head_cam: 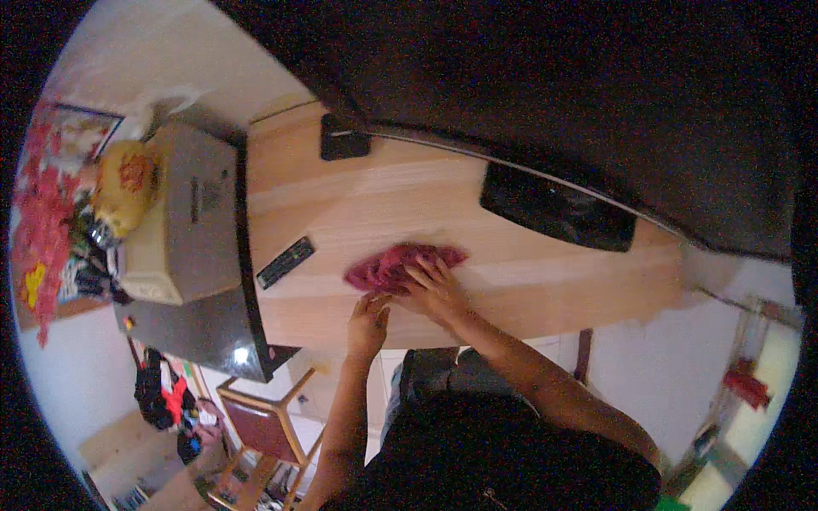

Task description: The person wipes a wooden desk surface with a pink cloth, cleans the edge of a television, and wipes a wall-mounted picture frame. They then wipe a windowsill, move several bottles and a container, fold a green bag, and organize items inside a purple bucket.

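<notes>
A bunched dark red cloth (383,265) lies on the wood-grain tabletop (409,198) in front of me. My right hand (434,287) holds it from above, palm down, with the fingers stretched over its folds. Close to the near side of the cloth is my left hand (369,322), its fingers loosely bent and apart, with nothing seen in them. Whether the left fingertips touch the cloth is too blurred to tell. To the left of the cloth, a black remote control (285,262) lies at a slant.
A large black screen (575,96) rises along the far side, its black stand base (556,207) on the tabletop. A small black box (345,137) sits at the far left. Left stands a bulky television (204,204). A wooden chair (265,425) is below it.
</notes>
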`<state>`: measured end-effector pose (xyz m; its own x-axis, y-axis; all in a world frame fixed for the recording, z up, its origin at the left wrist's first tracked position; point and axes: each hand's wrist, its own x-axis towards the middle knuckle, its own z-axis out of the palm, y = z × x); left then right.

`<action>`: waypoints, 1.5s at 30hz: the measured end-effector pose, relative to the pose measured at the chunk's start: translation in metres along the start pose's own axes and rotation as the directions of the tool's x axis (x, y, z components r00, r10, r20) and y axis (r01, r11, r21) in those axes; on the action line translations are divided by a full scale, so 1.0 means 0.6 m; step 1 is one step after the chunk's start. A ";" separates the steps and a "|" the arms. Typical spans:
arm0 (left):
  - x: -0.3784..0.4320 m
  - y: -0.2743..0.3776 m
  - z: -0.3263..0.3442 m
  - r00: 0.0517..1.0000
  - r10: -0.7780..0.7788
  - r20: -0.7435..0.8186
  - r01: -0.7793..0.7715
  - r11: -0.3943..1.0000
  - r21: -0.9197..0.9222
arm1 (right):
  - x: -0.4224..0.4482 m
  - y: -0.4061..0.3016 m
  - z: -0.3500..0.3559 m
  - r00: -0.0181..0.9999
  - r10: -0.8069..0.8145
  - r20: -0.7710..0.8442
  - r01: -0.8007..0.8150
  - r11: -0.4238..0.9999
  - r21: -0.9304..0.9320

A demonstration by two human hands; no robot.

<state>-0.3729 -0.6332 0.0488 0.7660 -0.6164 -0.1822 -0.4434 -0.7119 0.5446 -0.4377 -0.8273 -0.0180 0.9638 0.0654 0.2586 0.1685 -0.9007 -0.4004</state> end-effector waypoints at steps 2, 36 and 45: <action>0.021 0.004 0.017 0.997 0.074 0.002 -0.074 0.997 -0.023 | -0.100 0.041 -0.050 0.995 0.097 0.028 -0.097 0.995 -0.002; -0.124 0.713 0.390 0.237 0.820 0.522 -0.773 0.484 -0.410 | -0.877 0.064 -0.437 -0.169 0.819 -0.549 -0.618 0.346 0.707; -0.184 1.060 0.429 0.294 0.951 0.093 -0.773 0.294 -0.563 | -0.930 -0.088 -0.547 -0.393 0.834 -0.387 -0.072 0.391 0.917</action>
<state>-0.8591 -1.1045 0.2047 -0.2395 -0.8899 0.3881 -0.4604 0.4561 0.7616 -1.0524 -0.9569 0.1472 -0.3177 -0.9434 -0.0956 0.1858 0.0370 -0.9819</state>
